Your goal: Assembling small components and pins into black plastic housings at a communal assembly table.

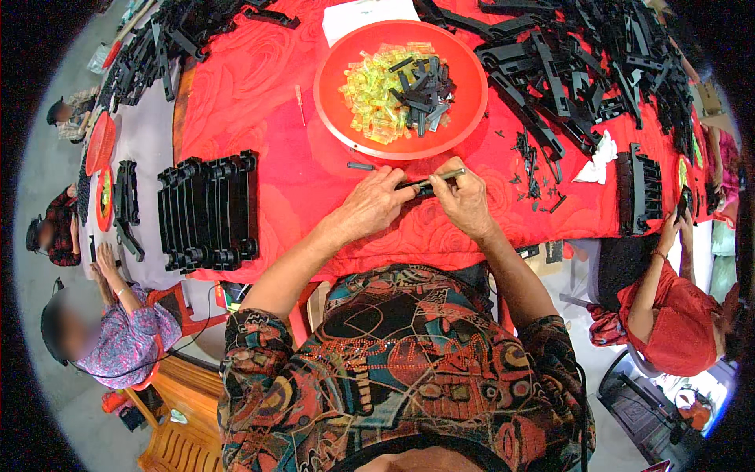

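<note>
At the near edge of the red cloth, my left hand (373, 198) is closed on a small dark plastic part (419, 188), mostly hidden by the fingers. Pinched in my right hand (465, 203) is a thin greyish rod (454, 174), slanting toward that part; its exact kind is unclear. The two hands almost meet. Just beyond them stands a round red tray (324, 106) with clear yellowish plastic pieces (368, 86) and short black pieces (429, 88). A loose black piece (361, 166) lies between the tray and my left hand.
A row of long black plastic parts (208, 211) lies left, with another stack (638, 193) right. Heaped black parts (543, 79) cover the far right. Crumpled white tissue (598, 160), small black bits (531, 169) and a thin screwdriver-like tool (300, 105) lie about. People work at both sides.
</note>
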A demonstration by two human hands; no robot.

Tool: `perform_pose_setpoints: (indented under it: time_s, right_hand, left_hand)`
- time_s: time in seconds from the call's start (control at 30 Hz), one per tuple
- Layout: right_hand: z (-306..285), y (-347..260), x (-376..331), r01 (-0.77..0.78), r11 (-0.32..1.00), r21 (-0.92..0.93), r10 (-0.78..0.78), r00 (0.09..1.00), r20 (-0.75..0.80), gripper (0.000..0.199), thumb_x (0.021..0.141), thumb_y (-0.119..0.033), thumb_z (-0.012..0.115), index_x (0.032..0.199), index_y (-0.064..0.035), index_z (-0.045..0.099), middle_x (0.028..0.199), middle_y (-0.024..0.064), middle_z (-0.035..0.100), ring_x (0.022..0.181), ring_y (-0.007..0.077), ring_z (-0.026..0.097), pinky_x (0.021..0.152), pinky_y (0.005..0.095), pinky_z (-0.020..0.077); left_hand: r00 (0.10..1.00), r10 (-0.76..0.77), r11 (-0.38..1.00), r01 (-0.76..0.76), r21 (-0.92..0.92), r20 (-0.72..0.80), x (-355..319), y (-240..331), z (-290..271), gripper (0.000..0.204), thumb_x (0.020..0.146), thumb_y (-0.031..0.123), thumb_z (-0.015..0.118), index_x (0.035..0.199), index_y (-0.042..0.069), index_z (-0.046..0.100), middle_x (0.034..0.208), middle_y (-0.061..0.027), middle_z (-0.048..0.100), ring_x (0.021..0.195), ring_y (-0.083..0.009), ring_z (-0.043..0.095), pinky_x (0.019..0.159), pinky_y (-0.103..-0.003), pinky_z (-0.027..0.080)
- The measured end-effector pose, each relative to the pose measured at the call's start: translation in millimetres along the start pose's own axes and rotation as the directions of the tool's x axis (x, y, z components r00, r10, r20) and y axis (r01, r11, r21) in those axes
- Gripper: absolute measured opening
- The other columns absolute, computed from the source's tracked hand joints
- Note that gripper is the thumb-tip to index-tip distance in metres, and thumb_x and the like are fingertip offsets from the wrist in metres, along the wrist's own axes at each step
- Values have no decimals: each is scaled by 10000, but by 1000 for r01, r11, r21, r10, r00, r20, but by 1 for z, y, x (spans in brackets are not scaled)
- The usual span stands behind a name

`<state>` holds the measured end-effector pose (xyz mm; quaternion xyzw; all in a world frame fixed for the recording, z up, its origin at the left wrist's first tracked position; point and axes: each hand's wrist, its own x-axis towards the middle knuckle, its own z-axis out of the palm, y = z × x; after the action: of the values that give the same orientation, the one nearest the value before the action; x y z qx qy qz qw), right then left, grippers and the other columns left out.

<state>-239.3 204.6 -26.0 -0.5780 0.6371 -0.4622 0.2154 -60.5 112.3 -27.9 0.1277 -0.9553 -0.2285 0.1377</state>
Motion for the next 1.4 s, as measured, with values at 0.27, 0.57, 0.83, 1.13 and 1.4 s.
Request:
perform_pose_setpoints:
  time_s: [0.27,0.57,0.83,1.13,1.4]
  right_hand:
    - [5,8,-1,66,998,12,-64,994,-86,82,832,-65,605,810,-29,535,647,64,522,546,148,516,503,291,410]
    - [1,7,-2,10,998,65,-2,992,-127,81,839,-63,595,790,-31,539,627,52,522,560,118,520,519,264,423]
    - [5,11,-6,-80,981,176,99,990,-103,78,839,-60,603,801,-31,541,629,23,523,561,84,507,503,258,415]
    - [2,-4,-1,-271,792,547,313,950,17,81,862,-71,598,812,-36,545,682,-4,555,594,55,518,524,209,433]
    - [1,-1,-3,-255,817,518,291,957,13,74,858,-70,606,829,-29,551,691,-1,561,582,58,525,524,209,442]
  left_hand:
    - [1000,2,1000,-2,2,21,0,-1,-2,248,730,47,556,973,67,597,881,-127,468,839,-302,483,725,-411,432]
    - [998,18,1000,-19,-18,-63,-4,1,3,213,730,36,568,942,28,592,878,-132,503,806,-304,502,723,-404,444]
    - [994,40,996,-48,-77,-100,-9,-1,-8,252,734,57,661,969,-13,603,996,-160,591,862,-300,582,746,-374,489]
    - [992,9,996,-20,-89,-128,-15,-4,-3,295,707,44,692,973,-17,579,937,-167,602,840,-309,593,724,-383,493]
    - [993,-32,996,22,-86,-114,-6,5,-9,489,716,30,659,1180,35,508,985,-153,576,859,-309,560,762,-384,474]
